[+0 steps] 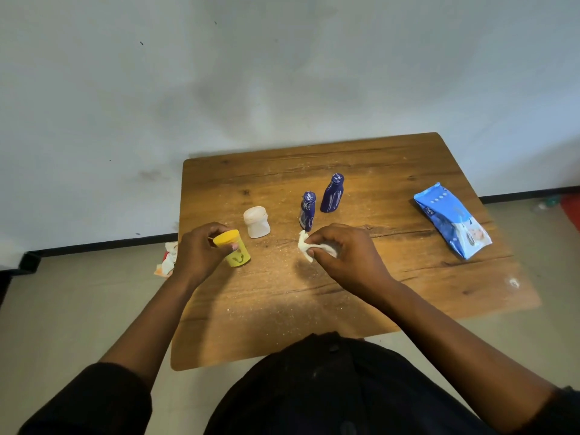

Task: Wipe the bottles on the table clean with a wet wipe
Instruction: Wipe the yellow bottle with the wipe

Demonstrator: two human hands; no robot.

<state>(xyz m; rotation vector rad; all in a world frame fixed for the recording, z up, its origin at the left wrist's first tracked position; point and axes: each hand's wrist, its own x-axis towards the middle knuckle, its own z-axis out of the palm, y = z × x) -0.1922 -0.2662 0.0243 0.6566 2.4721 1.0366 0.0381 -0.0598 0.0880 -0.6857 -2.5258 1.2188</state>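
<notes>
A: Yellow plastic lidded jar (233,248) upright, axis vertical, left of small white bottle (256,221); left hand (201,252) clamped on it.
B: Right hand (343,251)?
A: Pinching crumpled white wet wipe (306,246), right of that bottle.

Wooden table (361,302), yellow jar (238,257), white bottle (257,221), two blue bottles (332,193), wipes pack (452,219)

Person in dark black long-sleeved garment, left sleeve (94,400) pushed up past the elbow, right sleeve (555,409) likewise, forearms bare
</notes>
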